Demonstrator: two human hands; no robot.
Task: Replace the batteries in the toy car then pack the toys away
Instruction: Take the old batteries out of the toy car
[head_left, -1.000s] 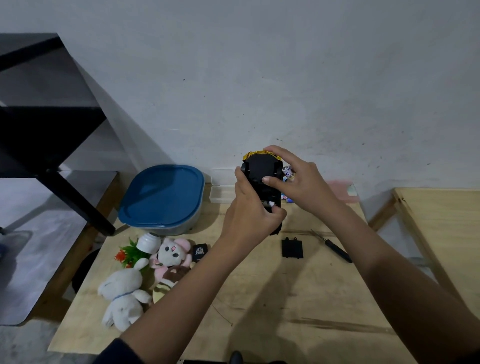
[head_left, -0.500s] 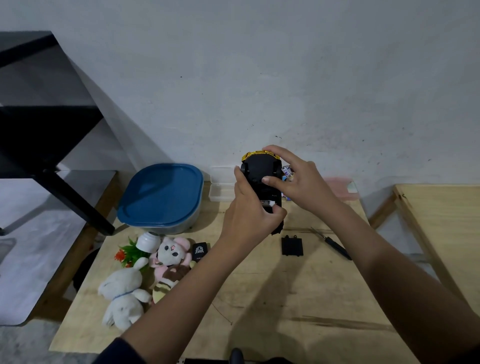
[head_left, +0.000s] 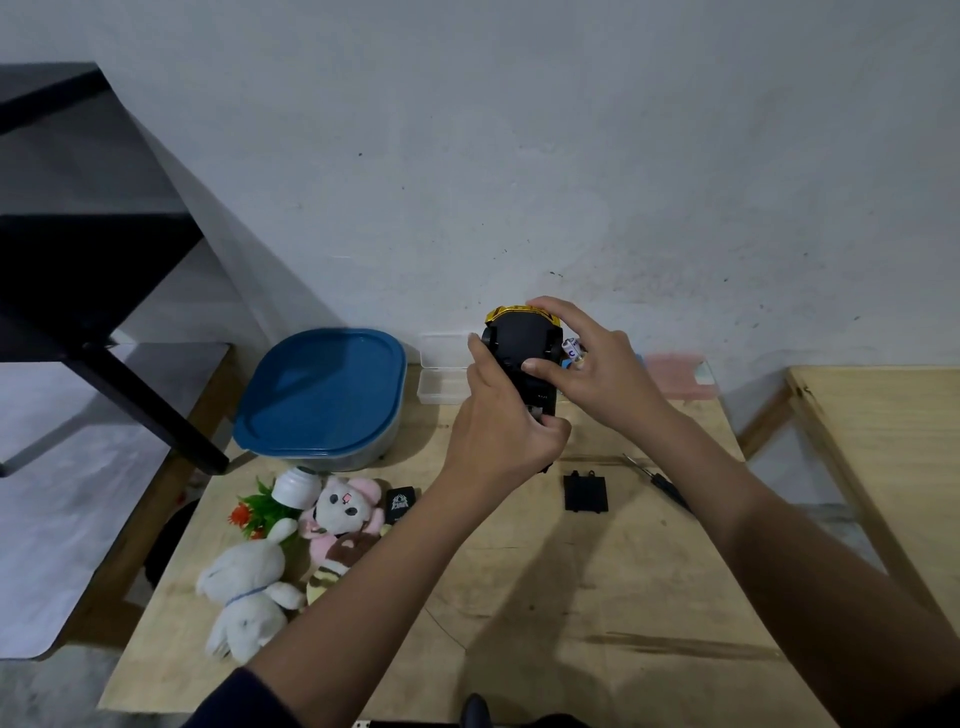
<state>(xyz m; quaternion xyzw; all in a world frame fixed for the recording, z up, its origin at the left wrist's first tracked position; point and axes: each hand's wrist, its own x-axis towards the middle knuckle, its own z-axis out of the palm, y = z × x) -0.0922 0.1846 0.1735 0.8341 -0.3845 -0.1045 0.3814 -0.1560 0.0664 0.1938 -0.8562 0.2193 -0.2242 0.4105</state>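
The black toy car (head_left: 524, 348) with a yellow edge is held up above the wooden table (head_left: 597, 597), its underside facing me. My left hand (head_left: 498, 431) grips its lower part from the left. My right hand (head_left: 592, 369) holds its top and right side, thumb pressed on the underside, and a small white battery (head_left: 571, 347) shows between its fingers. The black battery cover (head_left: 585, 492) lies on the table below the car. A dark screwdriver (head_left: 667, 488) lies to its right.
A blue-lidded container (head_left: 322, 392) stands at the back left, with a clear plastic box (head_left: 441, 374) beside it. Plush toys (head_left: 249, 597), a small plant pot (head_left: 280, 499) and a black remote (head_left: 402, 503) lie at the front left. A second wooden table (head_left: 893, 441) stands right.
Both hands and the car have stayed almost in place; the hands shifted very slightly on the car.
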